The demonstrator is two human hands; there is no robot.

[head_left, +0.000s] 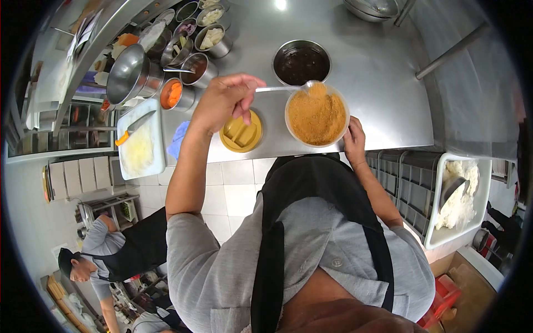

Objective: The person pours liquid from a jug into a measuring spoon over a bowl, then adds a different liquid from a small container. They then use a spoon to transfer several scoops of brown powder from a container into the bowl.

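My left hand [227, 100] pinches the handle of a metal spoon [283, 88]. The spoon's bowl holds some orange-brown powder [316, 116] and is over the far rim of a round clear tub full of it. Fingers of my right hand [355, 136] are closed against the right side of that tub [288, 125]. Just beyond the tub stands a steel bowl [273, 65] of dark brown sauce. A yellow round lid [241, 131] lies on the counter below my left hand.
Several steel pots of ingredients, one with carrots [174, 95], stand at the left. A knife [133, 129] rests on a white cutting board [157, 144]. A blue cloth [177, 140] lies by the counter edge. A co-worker [122, 244] stands lower left; a white bin [485, 183] is right.
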